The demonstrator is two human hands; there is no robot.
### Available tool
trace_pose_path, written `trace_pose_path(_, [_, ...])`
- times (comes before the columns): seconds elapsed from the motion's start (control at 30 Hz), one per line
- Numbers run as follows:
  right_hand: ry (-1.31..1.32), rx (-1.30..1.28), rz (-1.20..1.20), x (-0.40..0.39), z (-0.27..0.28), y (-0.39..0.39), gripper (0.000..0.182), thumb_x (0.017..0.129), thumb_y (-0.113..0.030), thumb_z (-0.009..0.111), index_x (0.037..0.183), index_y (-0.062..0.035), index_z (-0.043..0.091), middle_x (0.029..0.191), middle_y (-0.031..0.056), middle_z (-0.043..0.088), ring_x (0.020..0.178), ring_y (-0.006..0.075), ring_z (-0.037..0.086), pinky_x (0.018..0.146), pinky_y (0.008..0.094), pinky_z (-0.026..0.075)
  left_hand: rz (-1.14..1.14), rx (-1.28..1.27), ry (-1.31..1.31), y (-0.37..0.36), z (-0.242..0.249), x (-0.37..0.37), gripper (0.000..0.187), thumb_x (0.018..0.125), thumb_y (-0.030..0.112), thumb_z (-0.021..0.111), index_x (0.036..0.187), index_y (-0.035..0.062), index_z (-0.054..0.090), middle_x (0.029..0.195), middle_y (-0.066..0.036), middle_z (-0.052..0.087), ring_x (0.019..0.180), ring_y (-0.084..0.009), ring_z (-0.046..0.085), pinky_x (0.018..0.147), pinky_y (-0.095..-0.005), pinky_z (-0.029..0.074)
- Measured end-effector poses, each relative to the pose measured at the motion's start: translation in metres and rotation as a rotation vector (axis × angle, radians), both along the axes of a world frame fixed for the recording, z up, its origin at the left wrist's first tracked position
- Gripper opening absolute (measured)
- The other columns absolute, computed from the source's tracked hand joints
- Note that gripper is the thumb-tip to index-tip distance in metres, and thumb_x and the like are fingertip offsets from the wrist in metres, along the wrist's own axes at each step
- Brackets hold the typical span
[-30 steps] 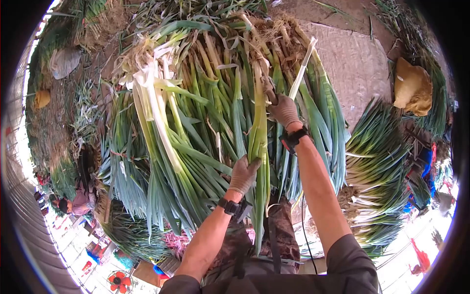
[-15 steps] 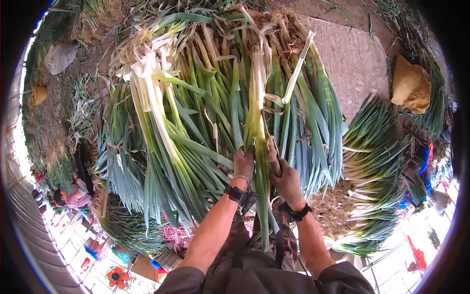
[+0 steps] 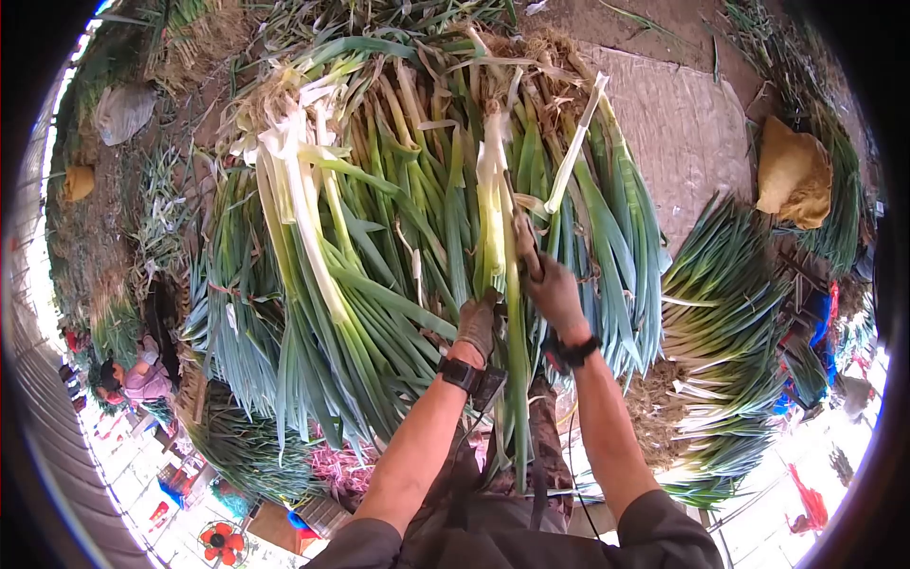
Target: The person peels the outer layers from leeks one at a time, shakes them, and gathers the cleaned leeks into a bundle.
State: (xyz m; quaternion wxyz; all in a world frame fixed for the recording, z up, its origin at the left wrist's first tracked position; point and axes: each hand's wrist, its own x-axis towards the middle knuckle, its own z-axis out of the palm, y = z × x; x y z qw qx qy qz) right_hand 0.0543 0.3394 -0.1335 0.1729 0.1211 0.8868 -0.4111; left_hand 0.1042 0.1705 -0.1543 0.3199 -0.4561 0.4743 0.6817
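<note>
Gloved and closed, my left hand (image 3: 479, 322) grips a long green onion (image 3: 494, 204) by its green part, its pale root end pointing away from me. Just to the right, my gloved right hand (image 3: 556, 294) is wrapped round the dark handle of what looks like a knife (image 3: 527, 242); its thin blade runs along the stalk and is hard to make out. Beneath both hands lies a broad heap of green onions (image 3: 379, 199), roots at the far side, leaves toward me. Several peeled white stalks (image 3: 301, 213) rest on its left part.
Another pile of green onions (image 3: 725, 351) lies at the right, beside a tan sack (image 3: 794, 173). A flat board (image 3: 678, 133) is behind the heap. A person (image 3: 142, 375) is at the far left. A red fan (image 3: 223, 542) stands at lower left.
My right hand and the knife have moved away from me along the stalk. The stalk's root end looks whiter, with less loose outer leaf. My left hand has shifted slightly nearer.
</note>
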Motion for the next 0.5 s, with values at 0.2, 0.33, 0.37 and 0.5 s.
trace_pose_path(0.2, [0.014,-0.017,-0.012,-0.083,-0.051,-0.01,0.031,0.078,-0.024,0.07,0.095,0.0016,0.067,0.088,0.0264,0.07,0.088,0.0467,0.067,0.078,0.0524,0.053,0.091,0.123,-0.083,-0.002,0.021,-0.01,0.034,0.096,0.036,0.069,0.11,0.0055,0.069,0.085,-0.003,0.068,0.065,-0.0165,0.064,0.057,-0.031,0.051])
trace_pose_path(0.33, [-0.075,0.051,0.023,-0.119,-0.06,-0.014,0.032,0.078,-0.025,0.071,0.095,0.0024,0.068,0.09,0.0271,0.07,0.091,0.0452,0.067,0.081,0.0507,0.053,0.023,0.157,-0.072,-0.011,0.015,-0.006,0.036,0.101,0.037,0.062,0.114,0.0038,0.068,0.092,-0.008,0.071,0.074,-0.0215,0.07,0.067,-0.0367,0.059])
trace_pose_path(0.37, [-0.079,0.047,0.026,-0.125,-0.06,-0.014,0.033,0.078,-0.025,0.071,0.096,0.0024,0.068,0.09,0.0272,0.07,0.091,0.0451,0.067,0.081,0.0505,0.053,0.015,0.157,-0.066,-0.013,0.013,-0.006,0.036,0.101,0.036,0.061,0.114,0.004,0.068,0.092,-0.008,0.072,0.076,-0.0215,0.07,0.067,-0.0371,0.059])
trace_pose_path(0.5, [-0.106,-0.006,-0.021,-0.13,-0.068,-0.014,0.033,0.078,-0.025,0.071,0.096,0.0029,0.068,0.089,0.0267,0.07,0.089,0.0451,0.067,0.081,0.0496,0.053,-0.122,0.164,0.185,-0.019,-0.026,0.025,0.034,0.102,0.035,0.059,0.116,0.0048,0.069,0.092,-0.008,0.073,0.078,-0.0215,0.071,0.071,-0.0367,0.059])
